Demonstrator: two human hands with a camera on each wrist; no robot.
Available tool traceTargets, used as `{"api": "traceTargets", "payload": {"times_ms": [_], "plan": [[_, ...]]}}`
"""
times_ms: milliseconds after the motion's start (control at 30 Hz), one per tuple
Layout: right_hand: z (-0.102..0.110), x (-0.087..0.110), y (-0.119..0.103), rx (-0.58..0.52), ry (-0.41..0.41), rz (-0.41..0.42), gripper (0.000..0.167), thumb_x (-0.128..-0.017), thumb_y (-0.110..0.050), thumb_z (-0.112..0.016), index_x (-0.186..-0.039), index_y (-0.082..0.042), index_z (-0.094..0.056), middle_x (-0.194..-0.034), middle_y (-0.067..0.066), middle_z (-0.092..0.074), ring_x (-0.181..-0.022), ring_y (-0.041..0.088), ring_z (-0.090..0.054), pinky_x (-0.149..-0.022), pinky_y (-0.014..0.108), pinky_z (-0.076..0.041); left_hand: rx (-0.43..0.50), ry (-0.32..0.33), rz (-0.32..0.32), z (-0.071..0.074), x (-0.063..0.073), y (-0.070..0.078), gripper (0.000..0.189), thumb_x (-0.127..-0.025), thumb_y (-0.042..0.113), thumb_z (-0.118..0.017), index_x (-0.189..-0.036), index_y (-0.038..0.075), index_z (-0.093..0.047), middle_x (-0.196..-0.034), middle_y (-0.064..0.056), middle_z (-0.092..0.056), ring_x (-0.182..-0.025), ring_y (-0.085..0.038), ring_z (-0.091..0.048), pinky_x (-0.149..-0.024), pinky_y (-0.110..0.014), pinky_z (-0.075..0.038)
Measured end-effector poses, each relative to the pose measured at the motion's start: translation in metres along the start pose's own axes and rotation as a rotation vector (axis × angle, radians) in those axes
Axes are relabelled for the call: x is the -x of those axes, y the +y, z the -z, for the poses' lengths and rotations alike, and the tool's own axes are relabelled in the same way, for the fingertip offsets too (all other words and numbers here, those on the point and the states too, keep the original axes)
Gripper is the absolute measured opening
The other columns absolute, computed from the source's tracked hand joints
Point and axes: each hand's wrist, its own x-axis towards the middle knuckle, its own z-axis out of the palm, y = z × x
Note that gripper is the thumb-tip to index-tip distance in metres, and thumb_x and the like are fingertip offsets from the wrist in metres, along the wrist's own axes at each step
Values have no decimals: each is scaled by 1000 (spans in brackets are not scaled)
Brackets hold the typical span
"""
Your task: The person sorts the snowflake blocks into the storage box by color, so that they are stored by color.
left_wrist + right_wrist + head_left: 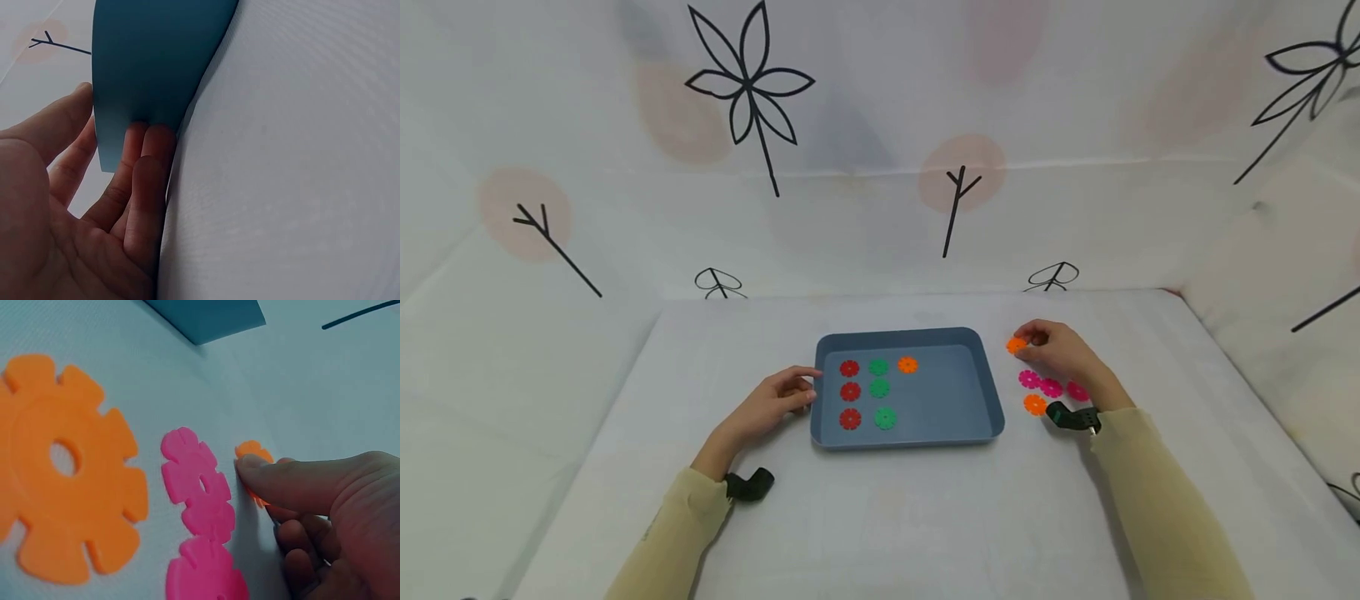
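Observation:
A blue-grey tray [925,417] lies on the table with notched plastic discs in columns: three red discs [850,392], three green discs [879,388] and one orange disc [907,365]. My left hand [775,402] touches the tray's left side, its fingertips resting against the outer wall [150,69]. Right of the tray, my right hand [1060,350] pinches another orange disc [253,449] between thumb and fingers, just above the cloth. Close to that hand lie three pink discs [1051,387] and an orange disc [75,469].
White cloth [880,517] covers the table. A pale fabric backdrop [850,233] with plant drawings rises behind it. Each wrist carries a black camera, the left one [749,485] near the table and the right one [1071,417] beside the loose discs.

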Motion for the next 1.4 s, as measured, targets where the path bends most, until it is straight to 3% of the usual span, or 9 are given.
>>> {"api": "traceTargets", "payload": {"times_ms": [267, 333, 500, 600, 833, 1100, 1233, 1400], "plan": [[0, 1, 2, -53, 27, 9, 33, -96, -15, -65, -126, -3, -60, -112, 16, -56, -104, 32, -49, -88, 40, -44, 13, -5, 0, 0, 1, 1, 42, -100, 20, -62, -139, 8, -54, -109, -9, -61, -95, -27, -58, -72, -32, -45], [0, 2, 3, -68, 25, -1, 32, -97, -14, -62, -127, -5, -60, -115, 16, -57, -107, 32, -49, -90, 42, -44, 15, -6, -2, 1, 5, 10, 41, -100, 17, -61, -139, 5, -53, -108, -10, -61, -95, -28, -57, -72, -32, -45], [0, 2, 4, -99, 18, -8, 31, -100, -16, -56, -129, -5, -62, -124, 19, -57, -114, 35, -48, -95, 46, -43, 9, -2, -5, 1, 4, 8, 41, -101, 16, -61, -139, 4, -53, -107, -10, -61, -94, -28, -57, -71, -31, -45], [-1, 3, 3, -118, 17, -5, 31, -101, -18, -55, -128, -5, -63, -126, 19, -57, -117, 36, -47, -96, 46, -42, 0, 3, -4, 1, 0, -4, 41, -101, 18, -61, -140, 6, -53, -108, -9, -61, -94, -26, -57, -71, -31, -45], [-2, 6, 2, -154, 17, -26, 34, -102, -23, -56, -130, -5, -63, -129, 19, -56, -121, 37, -46, -99, 47, -41, 1, -2, -12, 1, -3, -4, 41, -101, 15, -60, -139, 1, -52, -107, -11, -61, -94, -31, -58, -71, -32, -46], [2, 9, 2, -227, 27, -35, 38, -103, -25, -53, -135, -4, -58, -136, 20, -52, -127, 38, -41, -104, 50, -37, 22, -12, -21, 1, -3, -8, 41, -100, 22, -63, -138, 11, -55, -108, -9, -62, -94, -25, -59, -72, -30, -46], [3, 10, -1, -244, 57, -58, 39, -104, -28, -51, -136, -6, -56, -135, 19, -52, -121, 35, -45, -99, 43, -42, 16, -8, -14, 1, -3, -8, 41, -99, 25, -64, -137, 13, -56, -108, -8, -62, -93, -24, -59, -72, -30, -46], [5, 10, -7, -287, 77, -64, 43, -103, -32, -54, -136, -4, -56, -129, 19, -54, -107, 30, -52, -86, 26, -46, 6, -2, -10, 2, -2, -7, 41, -99, 26, -64, -137, 14, -56, -108, -7, -63, -93, -24, -59, -73, -31, -47]]}}
